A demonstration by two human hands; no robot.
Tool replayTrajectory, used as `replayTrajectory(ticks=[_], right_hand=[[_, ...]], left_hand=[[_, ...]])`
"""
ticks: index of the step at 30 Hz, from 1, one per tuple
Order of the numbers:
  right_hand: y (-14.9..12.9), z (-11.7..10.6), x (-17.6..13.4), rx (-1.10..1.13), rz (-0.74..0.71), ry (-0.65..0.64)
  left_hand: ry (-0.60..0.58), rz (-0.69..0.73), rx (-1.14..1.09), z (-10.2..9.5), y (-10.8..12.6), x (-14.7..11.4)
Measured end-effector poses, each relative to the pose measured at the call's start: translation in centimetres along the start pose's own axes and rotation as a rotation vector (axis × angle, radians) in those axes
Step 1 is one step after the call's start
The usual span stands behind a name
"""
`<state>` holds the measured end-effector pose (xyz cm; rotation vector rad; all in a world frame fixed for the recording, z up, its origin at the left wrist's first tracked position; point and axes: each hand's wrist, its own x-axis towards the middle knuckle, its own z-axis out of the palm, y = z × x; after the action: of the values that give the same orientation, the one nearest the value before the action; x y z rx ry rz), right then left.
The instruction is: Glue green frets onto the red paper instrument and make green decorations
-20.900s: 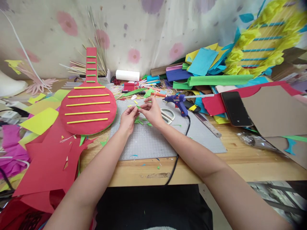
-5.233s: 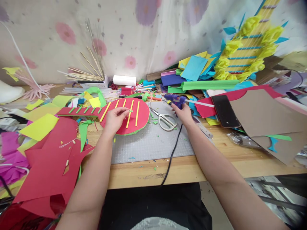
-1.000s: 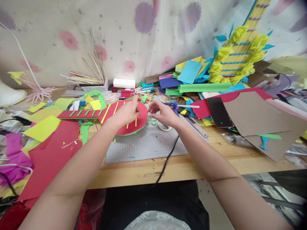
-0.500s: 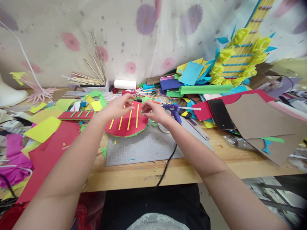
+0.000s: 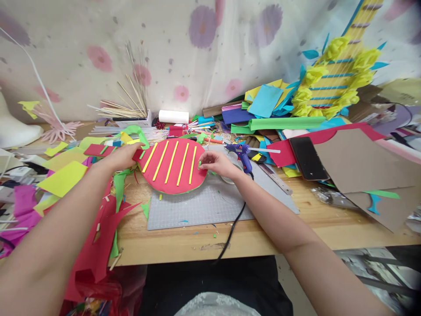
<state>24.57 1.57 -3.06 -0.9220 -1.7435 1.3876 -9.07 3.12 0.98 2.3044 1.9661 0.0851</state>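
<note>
A red toy guitar [image 5: 157,179] with a round body and yellow strips across it lies on the grey cutting mat [image 5: 184,215]. My left hand [image 5: 123,157] is closed around its neck [image 5: 95,150], close to the body, where a few short green strips cross. At the body's right edge my right hand [image 5: 215,163] pinches a small green piece [image 5: 199,164] between thumb and fingertips. Just beyond that hand lies a purple glue gun [image 5: 242,153] with a white glue stick in its back.
Cut red paper [image 5: 98,237] and green scraps hang at the front left edge. A phone [image 5: 307,158] and brown cardboard [image 5: 348,162] lie on the right. A metal ruler [image 5: 275,179] rests on the mat; behind stands a yellow flowered guitar [image 5: 335,83].
My left hand has moved left from above the body onto the neck. My right hand stays at the body's right side, now visibly pinching a green piece. The red paper at left has shifted.
</note>
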Motion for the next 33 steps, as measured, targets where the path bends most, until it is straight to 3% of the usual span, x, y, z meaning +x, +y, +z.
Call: replayTrajectory(ticks=[6,14,33], right_hand=[[-0.3,0.1,-1.2,-0.169,-0.103,0.046],[-0.3,0.1,-2.1,-0.385,-0.133,-0.037],[-0.2,0.2,-2.2,-0.545,-0.172,-0.042]], left_hand=[[-0.016,0.083,0.1,-0.2,0.4,-0.4],[-0.024,0.067,0.149,-1.5,1.8,-0.3],[-0.028,0.066,0.139,-1.4,1.7,-0.3]])
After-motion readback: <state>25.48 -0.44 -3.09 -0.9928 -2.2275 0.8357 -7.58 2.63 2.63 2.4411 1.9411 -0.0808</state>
